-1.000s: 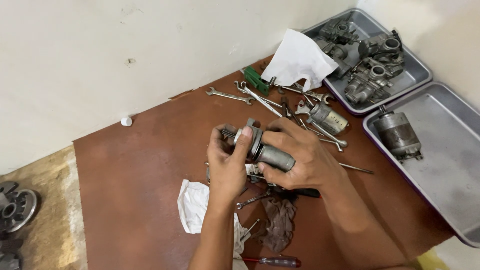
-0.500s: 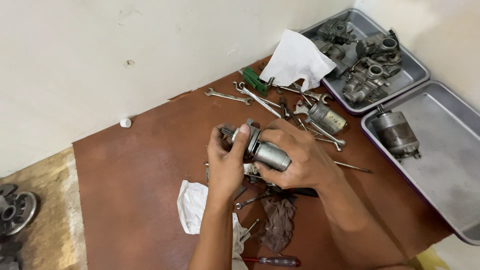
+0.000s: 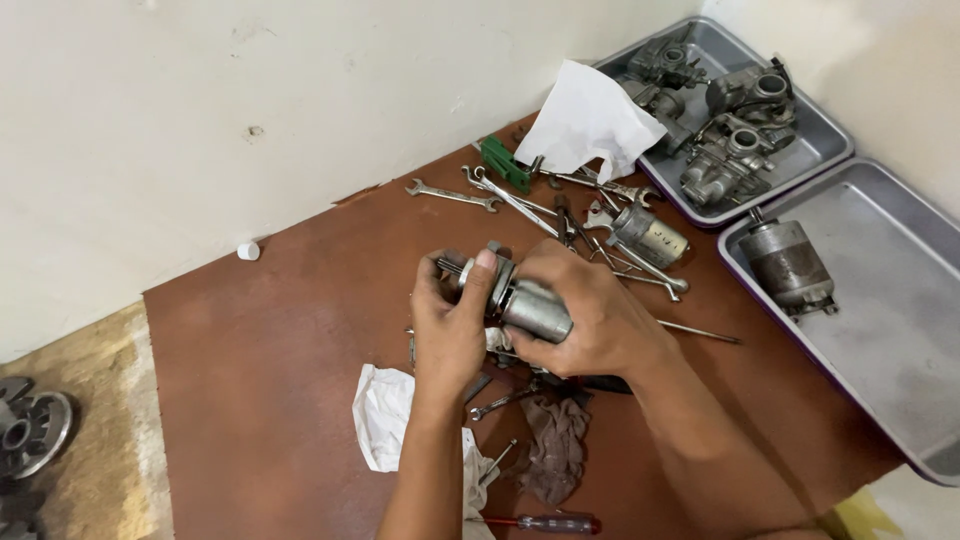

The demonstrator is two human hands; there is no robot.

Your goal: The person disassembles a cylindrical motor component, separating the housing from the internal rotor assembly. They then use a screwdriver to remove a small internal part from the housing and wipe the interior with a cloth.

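Above brown board (image 3: 250, 400), both hands' fingers (image 3: 560, 275) wrap tight around a grey metal cylinder (image 3: 535, 310).

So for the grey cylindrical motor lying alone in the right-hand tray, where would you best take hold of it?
Grip the grey motor around its smooth round barrel, coming from above with fingers across the barrel's width. It lies on its side in the metal tray, with nothing touching it. Probably avoid the ends: a thin shaft sticks out at the far end and small tabs at the near one.
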